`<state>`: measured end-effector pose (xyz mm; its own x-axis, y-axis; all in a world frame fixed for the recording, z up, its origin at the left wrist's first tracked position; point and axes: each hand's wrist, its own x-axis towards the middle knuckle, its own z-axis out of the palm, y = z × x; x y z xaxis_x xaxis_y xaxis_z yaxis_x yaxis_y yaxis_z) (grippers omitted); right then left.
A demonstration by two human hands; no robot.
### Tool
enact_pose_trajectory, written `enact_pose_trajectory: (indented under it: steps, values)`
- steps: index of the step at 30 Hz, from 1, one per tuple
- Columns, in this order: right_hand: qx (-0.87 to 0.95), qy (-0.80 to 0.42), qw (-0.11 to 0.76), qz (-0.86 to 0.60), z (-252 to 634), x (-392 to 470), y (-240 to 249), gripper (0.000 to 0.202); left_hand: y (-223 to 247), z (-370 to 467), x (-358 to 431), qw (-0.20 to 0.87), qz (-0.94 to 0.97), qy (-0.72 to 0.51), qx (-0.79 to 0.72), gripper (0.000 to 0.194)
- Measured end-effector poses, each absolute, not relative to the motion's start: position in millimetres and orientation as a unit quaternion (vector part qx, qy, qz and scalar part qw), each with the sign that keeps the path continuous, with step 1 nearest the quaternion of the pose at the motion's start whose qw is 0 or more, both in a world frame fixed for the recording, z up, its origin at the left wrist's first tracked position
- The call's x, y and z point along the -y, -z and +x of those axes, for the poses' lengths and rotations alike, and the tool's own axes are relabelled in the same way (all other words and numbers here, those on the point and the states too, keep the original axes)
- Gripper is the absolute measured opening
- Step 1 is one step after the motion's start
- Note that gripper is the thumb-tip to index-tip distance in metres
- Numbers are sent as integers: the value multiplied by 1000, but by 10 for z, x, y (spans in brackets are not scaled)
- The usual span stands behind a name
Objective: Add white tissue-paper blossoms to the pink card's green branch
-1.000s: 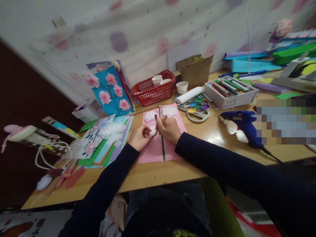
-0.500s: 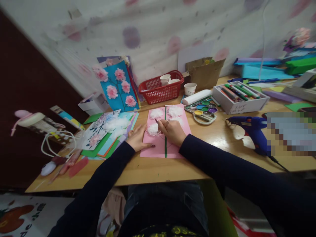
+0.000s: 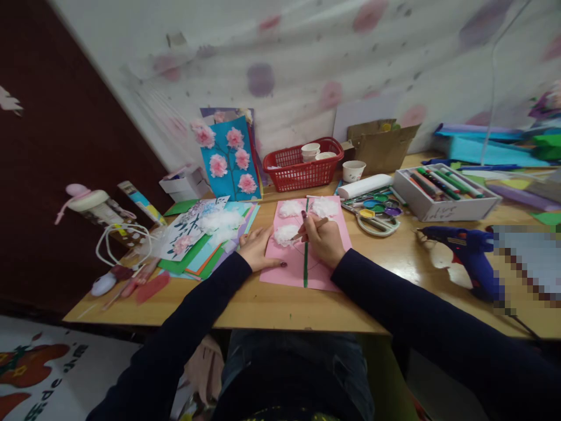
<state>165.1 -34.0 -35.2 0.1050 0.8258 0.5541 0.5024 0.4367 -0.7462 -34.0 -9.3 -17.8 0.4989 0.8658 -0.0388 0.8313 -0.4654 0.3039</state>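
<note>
Pink paper (image 3: 280, 273) lies on the desk with a dark green strip (image 3: 305, 266) down its middle. White fluffy tufts (image 3: 290, 208) sit on its upper half, on both sides of the strip. My right hand (image 3: 324, 238) rests over the paper's right part, its fingers closed round a thin brown stick (image 3: 298, 237) whose tip is by the lower left tuft (image 3: 284, 235). My left hand (image 3: 258, 250) lies spread at the paper's left edge, thumb on the paper, holding nothing.
Colored papers with white fluff (image 3: 221, 222) lie left. Behind stand a blue flower picture (image 3: 227, 158), a red basket (image 3: 302, 175) and a paper cup (image 3: 353, 171). Scissors (image 3: 377, 227), a marker box (image 3: 456, 209) and a blue glue gun (image 3: 471, 251) are on the right.
The view has shifted, so the desk appears further right and slightly lower. My right hand has tilted, and the stick in its fingers now shows. My left hand stays at the paper's left edge.
</note>
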Motion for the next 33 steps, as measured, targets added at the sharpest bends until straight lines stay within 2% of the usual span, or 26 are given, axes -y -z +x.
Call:
enact_pose_trajectory:
  steps: [5,7,10,12,14,16,19,23,28,30,33]
  values:
    - [584,-165,612,-507,1683,368,311,59,162,-342,101,153,851,-69,-497,100]
    - [571,-178,622,-506,1690,366,308,59,96,-450,47,149,847,-109,-499,82]
    - [562,-187,631,-501,1696,355,318,58,-83,-781,-84,103,817,-220,-523,37]
    - [560,-189,632,-501,1699,347,326,57,-194,-1055,-152,77,799,-278,-528,25]
    - [554,-195,634,-502,1700,342,329,56,-237,-1289,-175,79,794,-284,-531,20]
    - [549,-200,637,-503,1697,341,322,56,-195,-1434,-156,100,798,-265,-532,21]
    - [546,-198,642,-501,1688,346,303,56,-43,-1481,-103,127,801,-242,-533,33]
    - [555,-206,636,-494,1672,358,299,57,85,-1411,-88,102,798,-208,-557,37]
    - [591,-207,608,-487,1665,369,328,57,47,-1336,-91,93,784,-261,-556,40]
    - [601,-208,594,-493,1664,373,330,58,23,-1280,-67,159,759,-330,-539,37]
    - [607,-210,578,-503,1658,378,314,58,-9,-1154,-12,369,671,-397,-506,35]
